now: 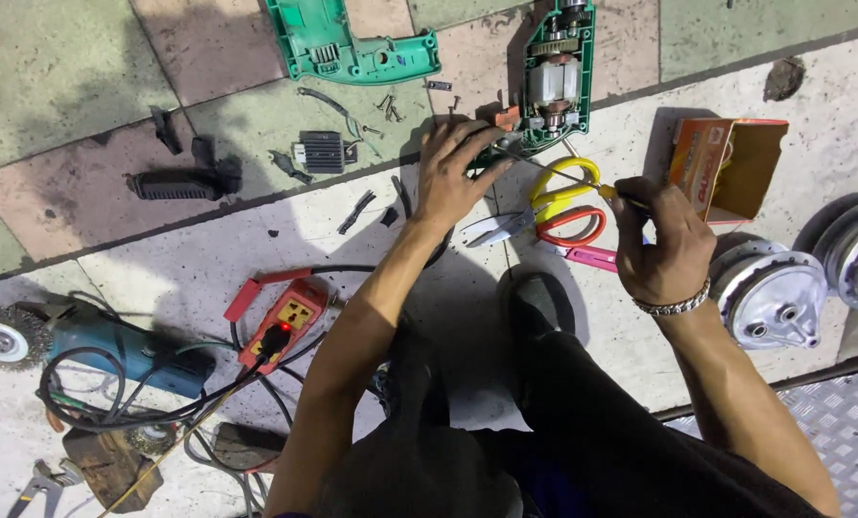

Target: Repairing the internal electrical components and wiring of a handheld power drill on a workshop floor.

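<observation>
One orange cardboard box lies open on the floor at 2 o'clock. Right hand grips a yellow-handled screwdriver, its tip aimed at 11 o'clock into the open green drill half, where the left hand presses its fingers.

green drill housing, yellow and red scissors

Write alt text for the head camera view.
A person's left hand presses on an opened green drill half on a tiled floor while the right hand holds a screwdriver toward it. Scissors, the other casing half and an orange power strip lie around.
</observation>
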